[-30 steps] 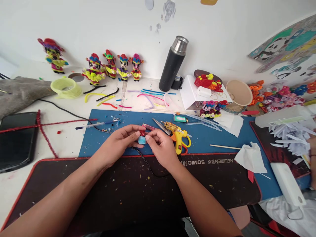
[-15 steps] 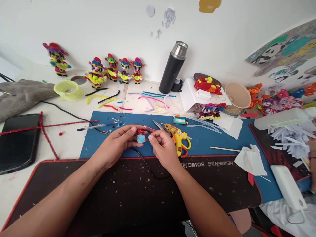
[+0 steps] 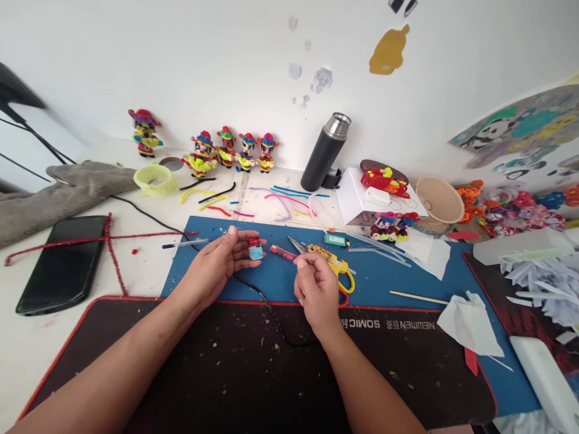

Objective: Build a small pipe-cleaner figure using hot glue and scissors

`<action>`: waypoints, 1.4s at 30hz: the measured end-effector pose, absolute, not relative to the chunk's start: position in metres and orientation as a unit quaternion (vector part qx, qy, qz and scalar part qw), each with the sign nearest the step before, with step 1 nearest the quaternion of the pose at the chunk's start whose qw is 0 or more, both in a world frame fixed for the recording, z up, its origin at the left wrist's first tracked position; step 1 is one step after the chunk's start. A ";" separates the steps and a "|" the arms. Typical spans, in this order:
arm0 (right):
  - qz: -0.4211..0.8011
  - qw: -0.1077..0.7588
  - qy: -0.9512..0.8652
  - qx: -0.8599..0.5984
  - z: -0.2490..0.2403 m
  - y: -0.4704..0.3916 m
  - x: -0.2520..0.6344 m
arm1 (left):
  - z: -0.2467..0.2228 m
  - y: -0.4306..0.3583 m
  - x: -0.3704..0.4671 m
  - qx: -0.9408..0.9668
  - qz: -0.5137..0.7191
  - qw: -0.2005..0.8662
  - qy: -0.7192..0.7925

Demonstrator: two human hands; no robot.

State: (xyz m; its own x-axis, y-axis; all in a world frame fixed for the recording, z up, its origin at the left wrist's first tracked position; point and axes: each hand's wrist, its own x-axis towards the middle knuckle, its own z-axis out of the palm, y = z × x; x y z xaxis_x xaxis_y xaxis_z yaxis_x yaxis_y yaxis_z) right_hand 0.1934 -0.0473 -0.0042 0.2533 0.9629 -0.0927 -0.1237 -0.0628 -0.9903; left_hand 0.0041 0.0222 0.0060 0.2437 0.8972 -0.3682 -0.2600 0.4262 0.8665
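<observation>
A small red and light-blue piece (image 3: 254, 248) is held between the fingers of my left hand (image 3: 221, 259), over the blue mat. To its right, my right hand (image 3: 318, 289) pinches the end of a pink-red lighter (image 3: 283, 253), whose metal end points at the piece with a small gap between them. Partly behind my right hand lie scissors (image 3: 298, 245) and a yellow glue gun (image 3: 337, 265). A green and white box-like item (image 3: 335, 240) sits just beyond them.
Pipe-cleaner figures (image 3: 201, 155) stand along the wall beside a black thermos (image 3: 326, 152). A phone (image 3: 63, 265) lies at the left under red stems. A pen (image 3: 185, 243) is near my left hand. At right are tissue (image 3: 470, 325) and a wooden stick (image 3: 418, 297).
My right hand has drawn back from the piece, and the lighter now shows fully apart from it. The camera view has shifted, so the table objects appear lower and mostly further right.
</observation>
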 end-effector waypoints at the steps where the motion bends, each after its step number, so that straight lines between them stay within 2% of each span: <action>1: 0.468 0.580 -0.381 -0.547 -0.004 -0.048 0.194 | 0.006 0.024 0.002 0.346 0.417 0.703 0.460; 8: 0.424 0.637 -0.381 -0.518 -0.005 -0.049 0.201 | 0.009 0.031 -0.004 0.334 0.440 0.695 0.460; 19: 0.483 0.590 -0.427 -0.486 -0.004 -0.057 0.184 | 0.014 0.026 -0.003 0.361 0.400 0.714 0.446; 29: 0.534 0.535 -0.393 -0.524 -0.016 -0.068 0.173 | 0.001 0.022 -0.001 0.543 0.306 0.637 0.453; 39: 0.540 0.526 -0.383 -0.533 -0.016 -0.070 0.173 | -0.006 0.019 0.001 0.632 0.282 0.578 0.431; 42: 0.547 0.526 -0.381 -0.529 -0.016 -0.070 0.173 | -0.006 0.016 0.001 0.676 0.261 0.532 0.438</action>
